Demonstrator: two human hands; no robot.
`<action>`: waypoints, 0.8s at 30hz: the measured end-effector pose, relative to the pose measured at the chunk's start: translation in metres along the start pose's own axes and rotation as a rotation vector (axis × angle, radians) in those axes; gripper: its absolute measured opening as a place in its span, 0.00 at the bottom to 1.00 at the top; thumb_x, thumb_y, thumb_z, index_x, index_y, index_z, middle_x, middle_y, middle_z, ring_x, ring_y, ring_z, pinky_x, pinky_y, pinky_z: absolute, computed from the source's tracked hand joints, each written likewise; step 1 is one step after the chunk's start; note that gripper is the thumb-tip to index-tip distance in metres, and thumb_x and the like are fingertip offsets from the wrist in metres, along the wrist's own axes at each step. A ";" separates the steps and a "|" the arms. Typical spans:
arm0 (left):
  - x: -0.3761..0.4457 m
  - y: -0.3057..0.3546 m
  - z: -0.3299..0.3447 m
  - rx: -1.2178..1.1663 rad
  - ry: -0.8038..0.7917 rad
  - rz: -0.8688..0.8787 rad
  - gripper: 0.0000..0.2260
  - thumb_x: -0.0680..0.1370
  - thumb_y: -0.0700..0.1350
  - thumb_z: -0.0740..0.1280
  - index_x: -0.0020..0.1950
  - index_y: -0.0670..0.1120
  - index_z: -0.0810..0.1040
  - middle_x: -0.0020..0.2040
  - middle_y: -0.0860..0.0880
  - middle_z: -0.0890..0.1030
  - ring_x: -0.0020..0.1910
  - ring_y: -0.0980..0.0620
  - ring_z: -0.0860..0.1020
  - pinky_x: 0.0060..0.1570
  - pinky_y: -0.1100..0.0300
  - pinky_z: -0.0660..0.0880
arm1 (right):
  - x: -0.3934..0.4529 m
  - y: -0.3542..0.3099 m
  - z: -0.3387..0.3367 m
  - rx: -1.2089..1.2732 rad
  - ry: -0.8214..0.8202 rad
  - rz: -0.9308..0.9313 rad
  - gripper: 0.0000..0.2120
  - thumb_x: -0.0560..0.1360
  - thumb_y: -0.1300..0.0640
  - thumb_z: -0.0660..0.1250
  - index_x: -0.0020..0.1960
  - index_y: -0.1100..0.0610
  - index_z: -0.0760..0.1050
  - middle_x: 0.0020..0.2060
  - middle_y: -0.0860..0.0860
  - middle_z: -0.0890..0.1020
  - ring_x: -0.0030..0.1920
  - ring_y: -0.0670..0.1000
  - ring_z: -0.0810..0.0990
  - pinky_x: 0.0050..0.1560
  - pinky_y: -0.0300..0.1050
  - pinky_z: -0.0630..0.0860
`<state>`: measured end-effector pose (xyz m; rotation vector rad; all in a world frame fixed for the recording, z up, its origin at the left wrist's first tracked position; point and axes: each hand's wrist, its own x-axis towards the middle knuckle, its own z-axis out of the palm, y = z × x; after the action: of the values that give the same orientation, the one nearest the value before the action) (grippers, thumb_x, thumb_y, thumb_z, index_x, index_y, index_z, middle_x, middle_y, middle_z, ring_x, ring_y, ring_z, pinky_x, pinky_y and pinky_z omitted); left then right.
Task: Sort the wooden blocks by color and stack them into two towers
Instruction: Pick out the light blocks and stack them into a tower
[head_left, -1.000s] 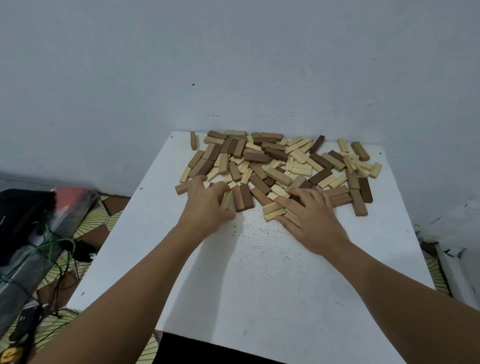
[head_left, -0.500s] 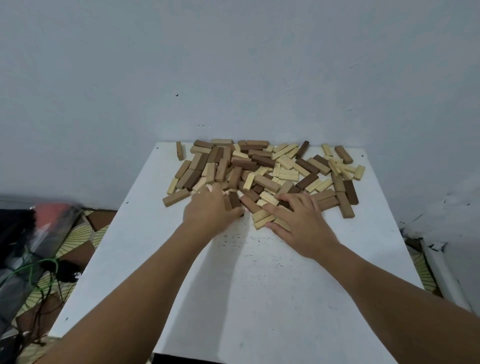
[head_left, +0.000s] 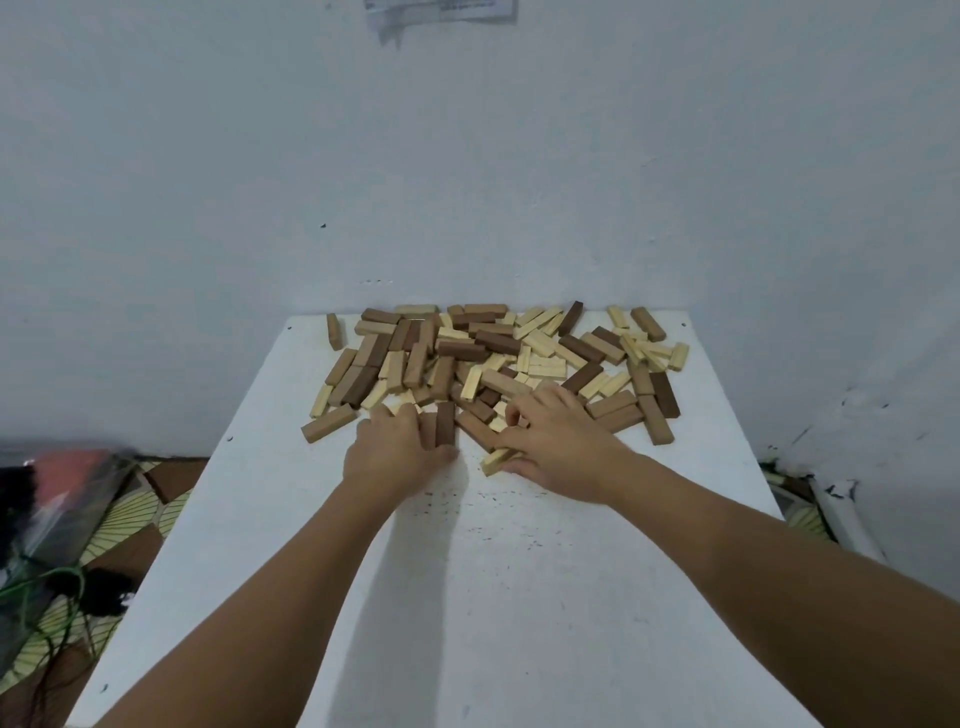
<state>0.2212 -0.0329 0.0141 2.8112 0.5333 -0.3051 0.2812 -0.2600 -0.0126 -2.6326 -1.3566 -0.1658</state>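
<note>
Only the one head view to go on. The heap of small rectangular wooden blocks (head_left: 498, 364), a mix of pale cream, mid-tan and dark brown, lay scattered flat across the far half of the white painted surface (head_left: 467, 597), hard up against the pale wall (head_left: 467, 156). No towers started at all, as far as I could tell.

The left hand (head_left: 397, 449) was at the near edge of the heap, fingers curled around a pair of brown blocks (head_left: 439, 423) lying side by side. The right hand (head_left: 556, 441) was pinching a pale cream block (head_left: 496, 460) at the front of the pile, index finger hooked up over it.

Handling-wise, these looked like light, stiff, smooth little bricks, nothing fragile. I'd guess the long sides are the place to grab, thumb one side and fingers the other, since the ends are tiny. They were crisscrossed and partly overlapping, so pulling one out probably nudges its neighbours.

The near half of the surface looked like the natural building spot. A lone tan block (head_left: 334, 330) sat apart at the far left corner. Off the left side, on a patterned floor (head_left: 135, 514), there was a blurry black and red bundle (head_left: 47, 483) with green cable (head_left: 47, 582), well clear of the work.
</note>
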 end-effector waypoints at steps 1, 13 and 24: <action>0.001 0.001 0.000 -0.006 -0.010 0.004 0.25 0.76 0.64 0.70 0.63 0.48 0.72 0.61 0.46 0.75 0.58 0.44 0.76 0.53 0.49 0.78 | 0.001 0.000 -0.001 -0.009 -0.008 0.001 0.15 0.82 0.41 0.63 0.63 0.45 0.80 0.56 0.49 0.73 0.61 0.52 0.67 0.76 0.56 0.54; 0.001 0.011 -0.043 -0.734 0.173 -0.059 0.15 0.80 0.52 0.72 0.64 0.48 0.77 0.54 0.51 0.80 0.44 0.57 0.78 0.39 0.60 0.73 | 0.030 0.024 -0.034 0.238 0.208 0.375 0.17 0.83 0.42 0.60 0.63 0.51 0.79 0.53 0.48 0.75 0.57 0.50 0.72 0.65 0.55 0.70; 0.001 0.014 -0.020 -0.282 0.098 0.156 0.26 0.76 0.63 0.73 0.66 0.51 0.73 0.53 0.53 0.77 0.51 0.50 0.79 0.45 0.55 0.77 | -0.005 0.012 -0.009 0.213 0.135 0.614 0.29 0.78 0.35 0.66 0.73 0.48 0.70 0.62 0.52 0.71 0.64 0.56 0.70 0.63 0.51 0.71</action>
<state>0.2306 -0.0391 0.0354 2.5824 0.3429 -0.0555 0.2884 -0.2728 -0.0055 -2.6529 -0.4538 -0.1025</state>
